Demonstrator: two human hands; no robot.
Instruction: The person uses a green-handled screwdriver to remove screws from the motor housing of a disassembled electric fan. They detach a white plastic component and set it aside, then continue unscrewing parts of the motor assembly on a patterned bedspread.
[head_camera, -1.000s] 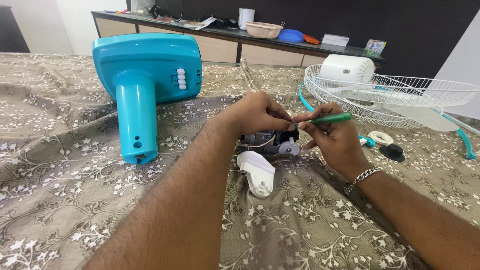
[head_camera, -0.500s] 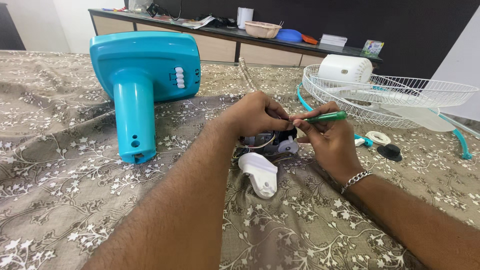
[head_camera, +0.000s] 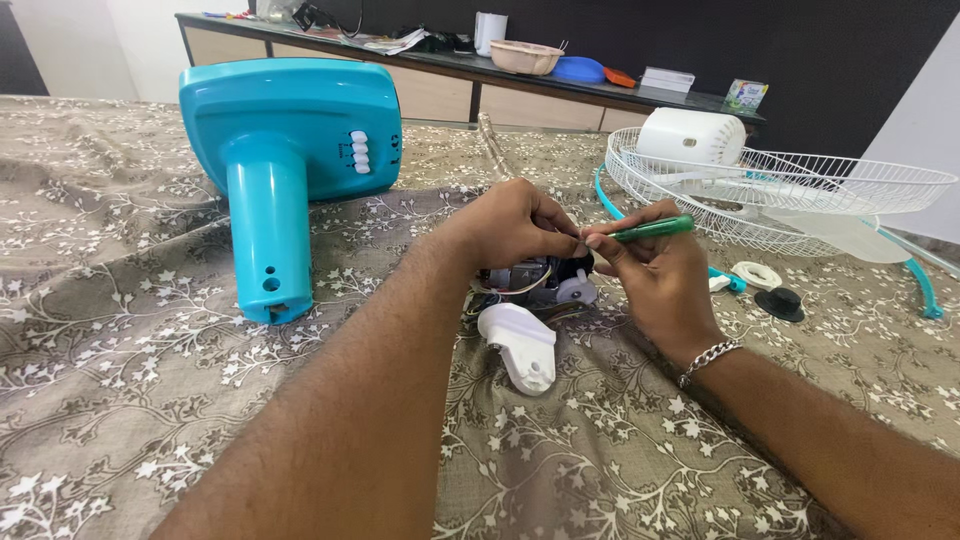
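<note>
- Our left hand (head_camera: 515, 225) is curled over the top of the fan motor (head_camera: 535, 283), and its fingertips pinch something tiny. We cannot tell what that tiny thing is.
- Our right hand (head_camera: 650, 275) grips a green screwdriver (head_camera: 655, 228). The tip points left, to where our two hands meet.
- The fan motor sits on the surface, right under our hands, with thin wires showing. A white plastic piece (head_camera: 520, 345) lies just in front of it, touching it.
- We think the screwdriver tip could slip, because the spot is small and our fingers sit very close to it. Then it could poke a fingertip.
- A tiny part could drop into the flowery brown cloth (head_camera: 130, 380). The cloth is wrinkly and busy, so it would be hard to find.
- The thin wires could get tugged if the motor rolls on the soft cloth.
- A big blue fan base (head_camera: 285, 150) lies on its side to the left, well apart from our hands.
- A white wire guard (head_camera: 790, 185) sits to the right with a white motor cover (head_camera: 692, 137) in it. A black cap (head_camera: 781, 303) and a white ring (head_camera: 755, 274) lie near it.
- Behind, a long dark shelf (head_camera: 560, 82) by a dark wall holds bowls and small things.
</note>
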